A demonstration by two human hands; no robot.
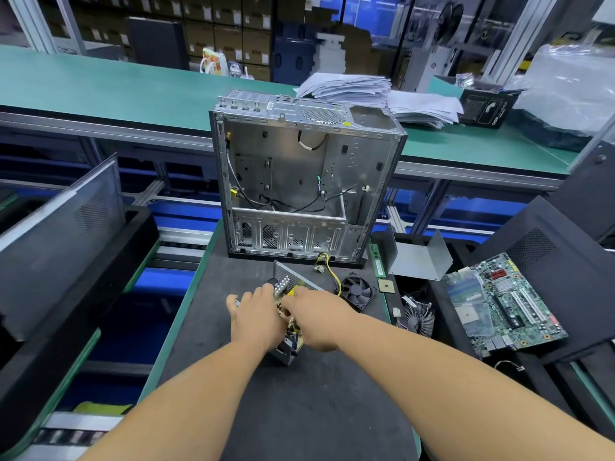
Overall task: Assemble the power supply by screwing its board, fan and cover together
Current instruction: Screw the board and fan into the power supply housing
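Low on the dark counter (299, 410), left hand (254, 319) and right hand (314, 319) grip the power supply (289, 341) between them, at frame centre.

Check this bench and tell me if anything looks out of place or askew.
The motherboard at right lies tilted, propped on black panels rather than flat. A heatsink fan lies in the gap beside the mat. The paper stack behind the open case is splayed unevenly. Nothing looks spilled.

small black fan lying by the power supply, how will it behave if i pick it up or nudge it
The black fan looks like a thin plastic frame, so probably light and stiff. It lies flat on the dark mat, so it should slide rather than roll or tip. A yellow and black cable beside it may trail and tug if attached.
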